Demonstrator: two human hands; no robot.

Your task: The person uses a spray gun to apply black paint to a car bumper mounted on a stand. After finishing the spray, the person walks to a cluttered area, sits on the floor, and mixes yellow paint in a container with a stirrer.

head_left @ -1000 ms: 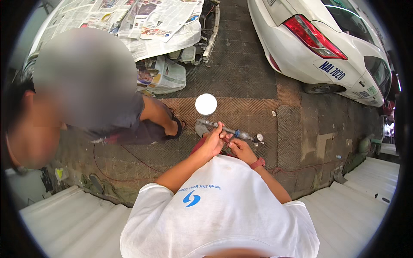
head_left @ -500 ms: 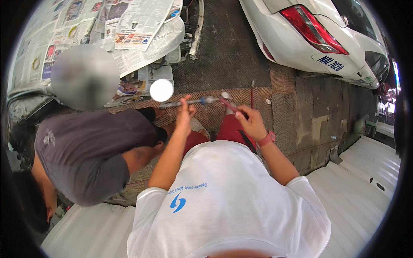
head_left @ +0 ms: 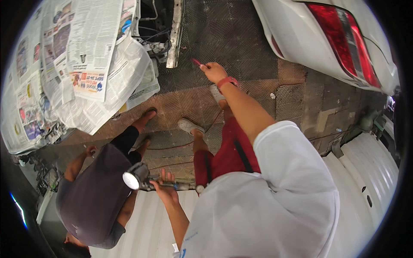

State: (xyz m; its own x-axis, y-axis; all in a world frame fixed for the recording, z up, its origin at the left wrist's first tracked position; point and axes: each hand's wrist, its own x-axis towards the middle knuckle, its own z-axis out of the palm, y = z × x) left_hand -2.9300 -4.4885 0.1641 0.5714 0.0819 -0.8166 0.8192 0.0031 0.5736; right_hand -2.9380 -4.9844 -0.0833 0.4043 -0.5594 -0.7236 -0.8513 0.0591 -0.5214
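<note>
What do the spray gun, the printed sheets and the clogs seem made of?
Spray gun: probably metal, greyish with a dull shine, though blurred. Sheets: matte newspaper, from the print columns. Clogs: perhaps moulded foam or rubber, matte grey, from their thick one-piece look.

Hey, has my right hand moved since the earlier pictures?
Yes, forward and left: your right hand, earlier below the pale floor scrap in view, now appears above and left of it.

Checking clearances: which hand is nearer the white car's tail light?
Right hand: left of the tail light, apart from it. Left hand: farther off, lower and more leftward, holding the spray gun.
</note>
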